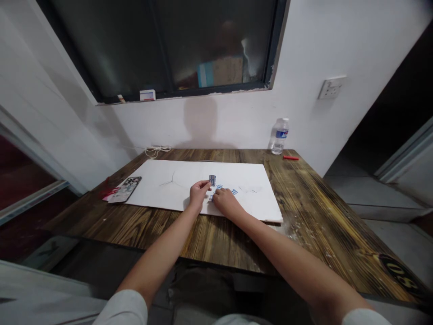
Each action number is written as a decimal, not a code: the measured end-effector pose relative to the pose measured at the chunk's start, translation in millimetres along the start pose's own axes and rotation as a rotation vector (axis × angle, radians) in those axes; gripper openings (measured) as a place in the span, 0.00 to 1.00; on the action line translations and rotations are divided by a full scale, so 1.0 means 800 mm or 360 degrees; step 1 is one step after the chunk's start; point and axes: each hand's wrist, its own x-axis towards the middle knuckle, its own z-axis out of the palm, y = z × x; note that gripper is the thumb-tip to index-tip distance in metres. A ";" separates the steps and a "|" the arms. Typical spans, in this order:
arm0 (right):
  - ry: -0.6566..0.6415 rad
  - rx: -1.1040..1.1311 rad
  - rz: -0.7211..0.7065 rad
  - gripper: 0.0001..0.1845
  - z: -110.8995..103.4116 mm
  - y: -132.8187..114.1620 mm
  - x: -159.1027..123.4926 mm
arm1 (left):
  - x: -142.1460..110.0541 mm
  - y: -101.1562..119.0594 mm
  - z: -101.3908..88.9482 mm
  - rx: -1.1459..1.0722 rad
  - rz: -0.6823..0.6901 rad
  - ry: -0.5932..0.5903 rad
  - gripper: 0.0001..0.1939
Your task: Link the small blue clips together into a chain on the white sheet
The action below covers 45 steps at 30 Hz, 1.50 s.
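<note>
Between the thumb and fingertips of my left hand [199, 193] is a small dark flat piece with a grid of lighter panes [212, 180], held up above a white board [155, 183]. My right hand [227, 201] is just to its right, low over the board, with its fingers curled down and together. Whatever lies under those fingertips is hidden. Around them are several small blue-outlined pieces [234, 192], partly covered by the hand. Thin dark pen-like lines mark the board on both sides.
The board lies on a dark wooden table [304, 216]. A phone-like patterned object [126, 189] overlaps its left end. At the back are a white cable [157, 150], a water bottle [280, 136] and a red pen-like stick [291, 158]. Behind stands a wall with a window.
</note>
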 end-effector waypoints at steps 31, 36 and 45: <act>0.0723 0.1517 0.0720 0.19 0.006 0.051 -0.001 | -0.010 0.015 0.006 -0.0102 -0.0019 -0.0429 0.18; 0.0713 0.1475 0.0711 0.21 0.007 0.052 0.000 | -0.012 0.016 0.006 -0.0092 -0.0034 -0.0513 0.18; 0.0496 0.1380 0.0531 0.13 0.002 0.051 -0.002 | -0.005 0.009 0.004 -0.0049 0.0114 -0.0390 0.14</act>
